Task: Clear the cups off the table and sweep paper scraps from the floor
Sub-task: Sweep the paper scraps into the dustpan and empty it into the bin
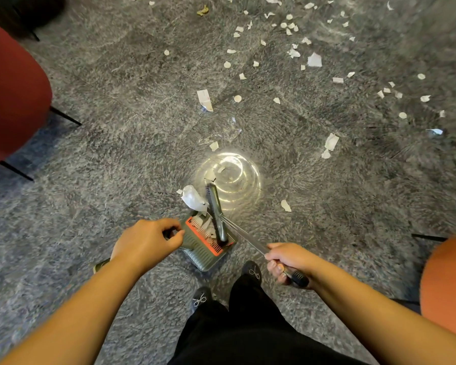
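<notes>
A person standing on a grey carpet is sweeping paper scraps (314, 60) toward a green dustpan (204, 247), which is sitting on the floor just ahead of the person's black shoes (252, 271). The left hand (145, 242) is gripping the dustpan's upright handle, fingers curled round it, while the right hand (287, 262), just right of the dustpan, is clenching the black grip of a long-handled broom (216, 212). The broom's dark head is resting across the dustpan's red-combed mouth, with a few white scraps already lying inside. A crumpled piece of clear plastic (192, 197) is lying at the dustpan's far lip, touching the broom head. Just beyond the dustpan a bright glare is shining on the carpet, and far beyond it, up and to the right, most of the scraps are lying scattered and well apart from one another. A red chair (11, 88) is standing well to the dustpan's left, an orange one (448, 285) to its right. No cups are in view. The scraps look feather-light and limp, likely to catch on the carpet pile or flutter off, so short, low strokes appear wiser than picking them up; the broom seems stiff and light, best held at its grip.
</notes>
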### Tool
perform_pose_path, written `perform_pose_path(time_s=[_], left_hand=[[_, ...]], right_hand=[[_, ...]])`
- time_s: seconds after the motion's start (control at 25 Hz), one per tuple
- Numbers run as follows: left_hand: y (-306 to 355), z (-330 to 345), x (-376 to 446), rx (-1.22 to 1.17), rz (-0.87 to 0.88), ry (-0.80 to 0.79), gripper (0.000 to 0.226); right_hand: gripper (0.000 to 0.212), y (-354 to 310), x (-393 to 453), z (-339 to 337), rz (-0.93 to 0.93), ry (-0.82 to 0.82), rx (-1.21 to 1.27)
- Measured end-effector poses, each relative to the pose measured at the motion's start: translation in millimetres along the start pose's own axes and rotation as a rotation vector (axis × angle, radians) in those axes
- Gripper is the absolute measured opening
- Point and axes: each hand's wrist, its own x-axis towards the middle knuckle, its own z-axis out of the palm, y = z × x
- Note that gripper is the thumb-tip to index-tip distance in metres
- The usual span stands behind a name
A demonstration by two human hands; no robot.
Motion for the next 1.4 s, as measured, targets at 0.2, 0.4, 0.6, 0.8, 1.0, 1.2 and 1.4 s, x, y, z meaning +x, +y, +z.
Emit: perform_pose_path(time_s=[0.2,0.4,0.6,0.8,1.0,1.2,1.4], left_hand=[[-26.4,3.2,-21.5,-0.103,-0.08,0.035,0.006],[-58.9,-5.7,-34.0,-0.194,-0.233,0.138,0.005],[-95.3,-19.5,-38.1,-0.209,-0.25,0.134,0.006],[-115.9,-26.6,-41.8,-0.216,-0.31,0.182,0.01],[-127.7,-19.3,-38.0,-0.228,-0.313,0.169,0.009],[-135.9,-18.8,-40.9,-0.248,-0.322,0.178,0.007],[-131.4,-20.3,-40.7,-0.236,-0.315,0.164,0.011]], right_hand=[[0.025,-1.6,-20.7,3.2,-0.031,0.014,0.142],[0.028,-4.7,-23.9,4.5,-0.052,0.085,0.01],[0.023,-11.0,-3.4,19.9,-0.079,0.083,-0.028],[0.045,-29.7,32.6,45.5,-0.119,0.156,-0.311],[0.061,-65.0,69.9,81.2,-0.156,0.23,-0.579],[0.07,-63.0,84.8,122.0,-0.089,0.163,-0.834],[0.07,-35.3,60.6,128.0,-0.009,0.058,-0.873]])
